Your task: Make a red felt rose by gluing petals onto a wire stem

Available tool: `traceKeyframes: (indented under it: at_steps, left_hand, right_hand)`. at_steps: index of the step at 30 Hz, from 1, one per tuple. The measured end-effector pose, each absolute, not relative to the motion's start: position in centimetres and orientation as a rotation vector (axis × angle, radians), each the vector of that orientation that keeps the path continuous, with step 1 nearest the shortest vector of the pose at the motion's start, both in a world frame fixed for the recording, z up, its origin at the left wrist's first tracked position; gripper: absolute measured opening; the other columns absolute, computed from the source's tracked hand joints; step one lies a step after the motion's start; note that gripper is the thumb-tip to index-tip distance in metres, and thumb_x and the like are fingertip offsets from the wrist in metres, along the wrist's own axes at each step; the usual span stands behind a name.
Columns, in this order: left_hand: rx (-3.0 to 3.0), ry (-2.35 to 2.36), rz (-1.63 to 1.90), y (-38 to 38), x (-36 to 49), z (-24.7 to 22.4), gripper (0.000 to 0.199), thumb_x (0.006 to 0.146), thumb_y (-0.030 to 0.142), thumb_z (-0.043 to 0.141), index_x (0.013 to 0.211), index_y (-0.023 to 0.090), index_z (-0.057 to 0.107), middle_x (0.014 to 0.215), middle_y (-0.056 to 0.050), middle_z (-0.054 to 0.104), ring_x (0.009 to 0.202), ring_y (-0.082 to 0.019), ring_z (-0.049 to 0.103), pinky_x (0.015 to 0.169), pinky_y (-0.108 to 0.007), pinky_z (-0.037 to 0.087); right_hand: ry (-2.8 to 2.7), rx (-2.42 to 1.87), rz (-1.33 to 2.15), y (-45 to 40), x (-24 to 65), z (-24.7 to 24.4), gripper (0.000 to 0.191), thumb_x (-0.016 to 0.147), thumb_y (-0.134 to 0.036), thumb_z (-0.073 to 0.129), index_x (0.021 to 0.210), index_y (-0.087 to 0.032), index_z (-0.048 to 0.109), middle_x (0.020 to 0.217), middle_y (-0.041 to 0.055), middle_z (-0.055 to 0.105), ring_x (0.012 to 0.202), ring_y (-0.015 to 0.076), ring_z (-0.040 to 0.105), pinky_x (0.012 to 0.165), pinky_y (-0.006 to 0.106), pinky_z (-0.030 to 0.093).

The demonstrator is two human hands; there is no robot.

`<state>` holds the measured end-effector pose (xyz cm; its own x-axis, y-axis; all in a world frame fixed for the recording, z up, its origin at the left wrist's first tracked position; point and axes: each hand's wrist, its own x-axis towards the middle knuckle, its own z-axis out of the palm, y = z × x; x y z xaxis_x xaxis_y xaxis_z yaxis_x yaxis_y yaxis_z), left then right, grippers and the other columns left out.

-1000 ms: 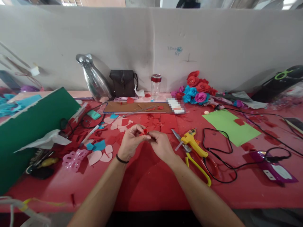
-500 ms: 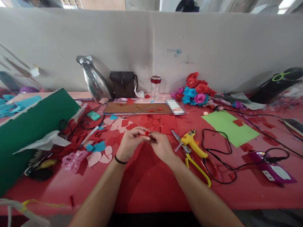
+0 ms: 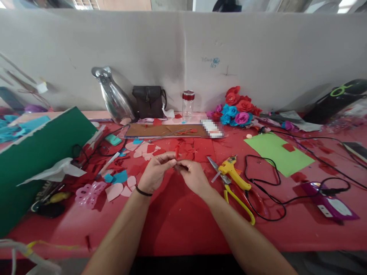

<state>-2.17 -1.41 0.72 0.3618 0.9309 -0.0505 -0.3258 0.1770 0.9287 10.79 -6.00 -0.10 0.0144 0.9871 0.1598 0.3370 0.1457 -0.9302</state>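
Note:
Over the middle of the red table, my left hand (image 3: 157, 170), with a black band at its wrist, pinches a small red rolled paper piece (image 3: 177, 150). The piece stands upright above the fingertips, looking like a tight flower bud. My right hand (image 3: 195, 175) is closed at its lower end, thumb and fingers together, close against the left fingertips. The fingers hide the bottom of the roll. Cut red paper pieces (image 3: 189, 152) lie just beyond the hands, and pink paper petals (image 3: 116, 191) lie to the left.
Right of my hands lie a yellow glue gun (image 3: 233, 173), yellow-handled scissors (image 3: 241, 206), a black cable and a purple power strip (image 3: 329, 204). Green paper (image 3: 278, 152) and paper roses (image 3: 239, 109) are farther back. A steel jug (image 3: 113, 95), glass jar (image 3: 188, 107) and green board (image 3: 43, 160) stand around.
The red roll has turned from pointing toward me to standing upright. My right hand's fingers have moved down to its lower end; both hands stay in nearly the same place.

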Motion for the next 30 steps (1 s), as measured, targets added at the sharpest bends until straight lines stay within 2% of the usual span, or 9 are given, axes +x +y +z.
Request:
traceKeyframes:
  at_steps: [3, 7, 12, 16, 21, 24, 30]
  left_hand:
    - [1.040, 0.736, 1.010, -1.44, -2.25, 0.81, 0.023, 0.056, 0.027, 0.080, 0.073, 0.014, 0.072, 0.070, -0.003, 0.067, 0.066, -0.013, 0.055, 0.065, -0.026, 0.043]
    - [1.105, 0.722, 1.009, -1.46, -2.16, 0.73, 0.017, 0.059, 0.027, 0.078, 0.067, 0.015, 0.071, 0.070, -0.002, 0.065, 0.066, -0.012, 0.055, 0.064, -0.025, 0.042]
    - [1.116, 0.703, 1.055, -1.46, -2.06, 0.39, 0.014, 0.057, 0.022, 0.079, 0.063, 0.015, 0.068, 0.071, -0.002, 0.064, 0.070, -0.013, 0.056, 0.067, -0.025, 0.044]
    - [1.091, 0.705, 1.069, -1.52, -1.97, 0.31, 0.017, 0.055, 0.018, 0.080, 0.063, 0.015, 0.065, 0.068, 0.000, 0.063, 0.065, -0.011, 0.055, 0.064, -0.024, 0.044]
    - [1.116, 0.709, 1.023, -1.49, -2.12, 0.41, 0.017, 0.057, 0.022, 0.079, 0.069, 0.015, 0.069, 0.067, -0.001, 0.063, 0.065, -0.012, 0.055, 0.063, -0.025, 0.043]
    - [1.125, 0.713, 1.035, -1.50, -2.25, 0.46, 0.014, 0.059, 0.024, 0.078, 0.065, 0.015, 0.069, 0.069, -0.002, 0.064, 0.066, -0.012, 0.056, 0.065, -0.025, 0.044]
    - [1.113, 0.724, 1.090, -1.74, -2.01, 0.79, 0.018, 0.050, 0.018, 0.081, 0.058, 0.015, 0.065, 0.067, -0.001, 0.063, 0.065, -0.012, 0.056, 0.063, -0.025, 0.045]
  right_hand:
    - [-1.512, -1.340, 0.873, -5.94, 10.79, -0.23, 0.020, 0.082, -0.018, 0.049, 0.079, -0.018, 0.068, 0.076, 0.0024, 0.071, 0.069, 0.0157, 0.061, 0.065, 0.024, 0.044]
    - [-1.541, -1.355, 0.860, -5.89, 10.73, -0.34, 0.020, 0.082, -0.016, 0.049, 0.078, -0.018, 0.068, 0.076, 0.0035, 0.070, 0.070, 0.0166, 0.062, 0.065, 0.024, 0.044]
    - [-1.586, -1.379, 0.790, -5.96, 10.70, -0.11, 0.019, 0.083, -0.019, 0.050, 0.077, -0.019, 0.068, 0.078, 0.0042, 0.070, 0.072, 0.0185, 0.062, 0.064, 0.026, 0.044]
    - [-1.606, -1.368, 0.788, -6.01, 10.67, -0.13, 0.020, 0.084, -0.018, 0.048, 0.080, -0.019, 0.068, 0.080, 0.0049, 0.070, 0.073, 0.0190, 0.061, 0.066, 0.026, 0.044]
    - [-1.587, -1.351, 0.809, -5.99, 10.65, -0.40, 0.021, 0.085, -0.020, 0.047, 0.080, -0.018, 0.067, 0.081, 0.0052, 0.070, 0.074, 0.0192, 0.062, 0.066, 0.027, 0.044]
    - [-1.584, -1.347, 0.800, -5.96, 10.67, -0.47, 0.021, 0.084, -0.019, 0.047, 0.078, -0.019, 0.067, 0.080, 0.0040, 0.070, 0.075, 0.0191, 0.062, 0.066, 0.026, 0.044]
    - [-1.638, -1.343, 0.769, -5.90, 10.65, -0.51, 0.022, 0.083, -0.014, 0.046, 0.080, -0.021, 0.067, 0.077, 0.0032, 0.069, 0.069, 0.0181, 0.060, 0.062, 0.025, 0.042]
